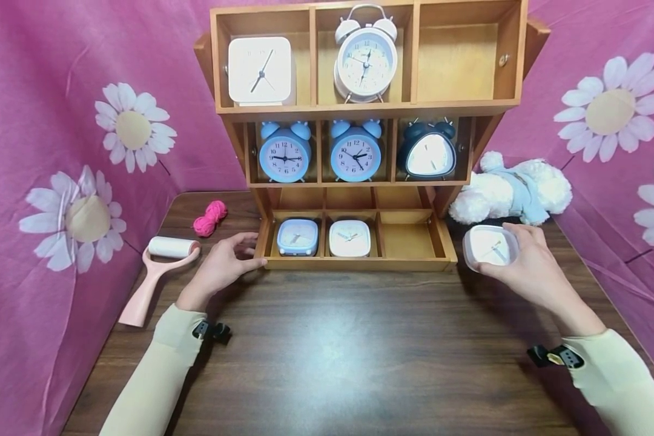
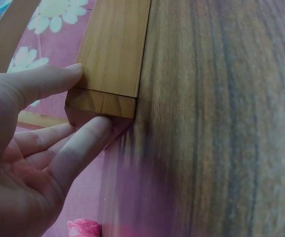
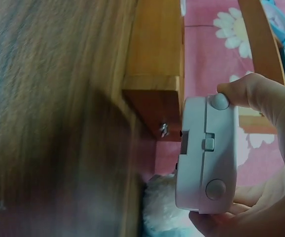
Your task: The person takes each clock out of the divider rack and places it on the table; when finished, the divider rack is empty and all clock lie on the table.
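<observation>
My right hand [image 1: 531, 269] holds a small white alarm clock [image 1: 487, 247] just off the right end of the wooden shelf [image 1: 360, 264], thumb and fingers at its sides. Two round buttons and a small switch show on the clock's casing [image 3: 216, 153] in the right wrist view. At the shelf's lower left front corner, my left hand [image 1: 220, 266] grips the wood, thumb on the front board and fingers by its end. On the bottom tier sit a blue square clock [image 1: 297, 237] and a white one [image 1: 350, 238]; the right compartment holds nothing.
Twin-bell clocks, blue [image 1: 285, 158], blue [image 1: 355, 157] and dark [image 1: 429, 154], fill the middle tier. Above are a square white clock [image 1: 261, 69] and white twin-bell clock [image 1: 366, 63]. Around stand a lint roller [image 1: 151, 275], pink yarn [image 1: 210, 218] and plush toy [image 1: 485, 197].
</observation>
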`<state>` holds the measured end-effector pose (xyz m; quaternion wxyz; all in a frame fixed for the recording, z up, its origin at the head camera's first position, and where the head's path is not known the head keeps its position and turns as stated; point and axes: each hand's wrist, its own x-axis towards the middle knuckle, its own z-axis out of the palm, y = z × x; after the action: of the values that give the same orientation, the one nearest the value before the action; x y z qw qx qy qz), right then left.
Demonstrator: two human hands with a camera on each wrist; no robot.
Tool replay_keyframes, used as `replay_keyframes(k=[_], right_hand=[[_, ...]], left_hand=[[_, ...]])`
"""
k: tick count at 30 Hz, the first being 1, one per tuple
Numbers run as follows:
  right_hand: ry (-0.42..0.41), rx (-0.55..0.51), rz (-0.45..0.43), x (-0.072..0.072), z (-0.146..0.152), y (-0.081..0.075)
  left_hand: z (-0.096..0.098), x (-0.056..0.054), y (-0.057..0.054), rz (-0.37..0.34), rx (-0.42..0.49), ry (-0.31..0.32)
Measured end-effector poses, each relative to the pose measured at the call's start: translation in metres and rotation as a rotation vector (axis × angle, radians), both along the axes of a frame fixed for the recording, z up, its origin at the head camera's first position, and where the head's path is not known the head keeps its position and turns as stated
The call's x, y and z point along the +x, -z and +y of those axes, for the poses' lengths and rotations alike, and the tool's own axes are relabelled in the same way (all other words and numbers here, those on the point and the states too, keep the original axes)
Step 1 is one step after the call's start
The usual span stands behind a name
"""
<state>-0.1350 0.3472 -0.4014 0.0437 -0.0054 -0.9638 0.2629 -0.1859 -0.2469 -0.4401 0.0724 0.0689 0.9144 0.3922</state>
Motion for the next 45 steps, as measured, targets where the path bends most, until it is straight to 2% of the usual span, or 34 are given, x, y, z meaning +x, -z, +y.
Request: replay_keyframes(k=[14,20,30,45], right_hand=[[0.001,-0.034,-0.035,-0.008,0.013,0.024],[-0.035,-0.053,-0.055,-0.014,0.018,0.032],[-0.063,-0.049,-0.084,-0.022,0.02,0.035],[-0.068,-0.08,-0.137,-0.021,0.021,0.038]], left_hand=[[0.001,0.0,-0.002,-0.014,0.004,0.004],[0.0,0.0,-0.002,-0.012,-0.002,-0.003],[0.001,0.001,-0.002,-0.008,-0.015,-0.003],[0.002,0.001,-0.002,0.008,-0.028,-0.003]])
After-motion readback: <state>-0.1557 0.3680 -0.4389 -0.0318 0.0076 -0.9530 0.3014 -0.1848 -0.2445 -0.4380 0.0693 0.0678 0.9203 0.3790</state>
